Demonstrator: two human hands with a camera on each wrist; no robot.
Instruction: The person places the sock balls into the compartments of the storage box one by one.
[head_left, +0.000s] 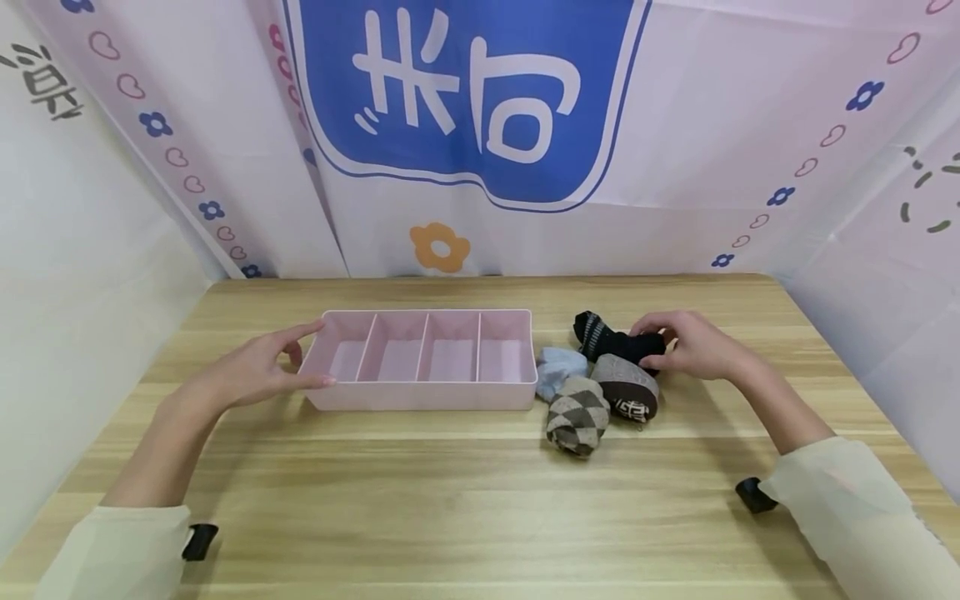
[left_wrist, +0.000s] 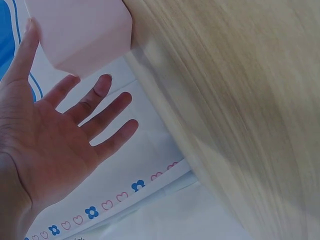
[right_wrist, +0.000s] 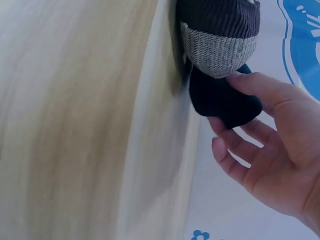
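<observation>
A long pink box [head_left: 420, 397] with several side-by-side compartments lies on the table; no contents show in them. My left hand [head_left: 251, 368] spans its left end, thumb at the front corner and index finger at the back corner. In the left wrist view the other fingers of this hand [left_wrist: 55, 135] are spread, off the box [left_wrist: 85, 30]. With thumb and fingers, my right hand [head_left: 697, 343] pinches the right end of a bundled black sock [head_left: 626, 344]. A grey-and-dark sock [head_left: 622, 385] bundle sits just in front, close to the right thumb [right_wrist: 270, 90].
Between the box and the dark socks are a light blue sock [head_left: 561, 369] and a checked brown-and-beige sock [head_left: 577, 417], both bundled. The wooden table [head_left: 450, 508] ends at a printed cloth backdrop [head_left: 645, 233], with white cloth at both sides.
</observation>
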